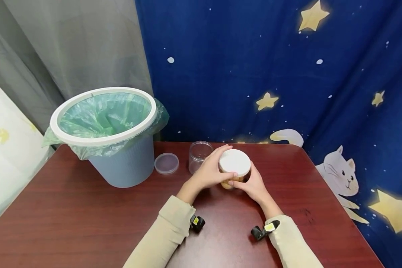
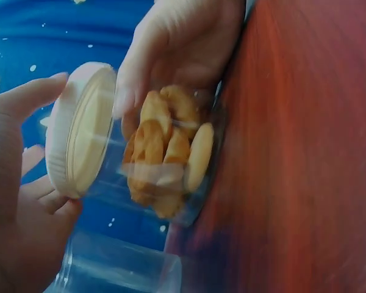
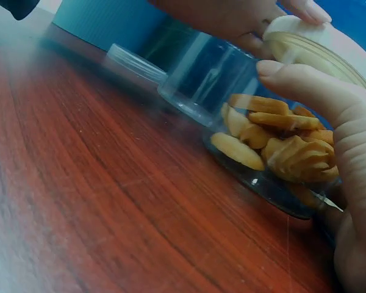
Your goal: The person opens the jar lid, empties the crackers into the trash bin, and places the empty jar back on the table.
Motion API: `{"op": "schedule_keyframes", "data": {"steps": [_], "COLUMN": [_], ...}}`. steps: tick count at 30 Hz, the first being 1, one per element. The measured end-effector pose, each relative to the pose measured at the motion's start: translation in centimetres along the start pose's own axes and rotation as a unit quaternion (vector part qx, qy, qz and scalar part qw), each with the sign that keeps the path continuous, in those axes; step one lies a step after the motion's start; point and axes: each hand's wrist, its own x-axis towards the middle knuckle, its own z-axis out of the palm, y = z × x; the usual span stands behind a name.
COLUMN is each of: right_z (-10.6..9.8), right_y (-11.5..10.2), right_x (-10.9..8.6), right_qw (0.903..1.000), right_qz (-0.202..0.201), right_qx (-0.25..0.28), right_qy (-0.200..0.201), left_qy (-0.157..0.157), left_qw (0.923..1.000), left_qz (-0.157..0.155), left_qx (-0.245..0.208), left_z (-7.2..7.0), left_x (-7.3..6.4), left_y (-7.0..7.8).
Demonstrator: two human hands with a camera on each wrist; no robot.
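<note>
Currently, the left hand (image 1: pixel 210 170) grips the white lid (image 1: pixel 235 161) while the right hand (image 1: pixel 254 185) curls round the cookie jar (image 2: pixel 117 182).

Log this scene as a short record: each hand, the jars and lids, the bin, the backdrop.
Left hand: grips the white lid
Right hand: grips the cookie jar
Contents: cookies, seen through clear walls
White lid: on top; how tightly, cannot tell
Second jar: clear, beyond the left hand
Clear lid: flat on the table, between bin and second jar
Bin: blue, white rim, green bag inside
Backdrop: blue starry curtain
</note>
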Motion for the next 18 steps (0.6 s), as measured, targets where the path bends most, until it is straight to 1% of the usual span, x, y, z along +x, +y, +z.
{"op": "schedule_keyframes", "data": {"steps": [3, 6, 11, 13, 15, 18], "right_z": [-0.3, -0.6, -1.0, -1.1, -1.2, -1.3], "right_y": [0.1, 0.3, 0.6, 0.6, 0.6, 0.6], "right_x": [-0.1, -0.1, 0.0, 0.0, 0.1, 0.1], "right_qw": [0.9997, 0.9990, 0.9959, 0.9943, 0.9932, 0.9929], "right_qz": [-0.011, -0.021, -0.032, -0.032, -0.031, -0.030], "right_qx": [0.016, 0.025, 0.056, 0.069, 0.077, 0.081], "right_qy": [-0.015, -0.031, -0.063, -0.074, -0.081, -0.081], "left_qy": [-0.024, -0.039, -0.050, -0.053, -0.056, -0.059], "left_qw": [0.9995, 0.9987, 0.9980, 0.9978, 0.9977, 0.9977], "left_qz": [-0.010, -0.023, -0.037, -0.034, -0.026, -0.017], "left_qx": [0.019, 0.021, -0.010, -0.020, -0.027, -0.028], "left_z": [0.1, 0.2, 0.6, 0.6, 0.6, 0.5], "left_x": [0.1, 0.2, 0.1, 0.0, -0.1, -0.1], "left_y": [-0.4, -0.9, -1.3, -1.4, -1.3, -1.1]}}
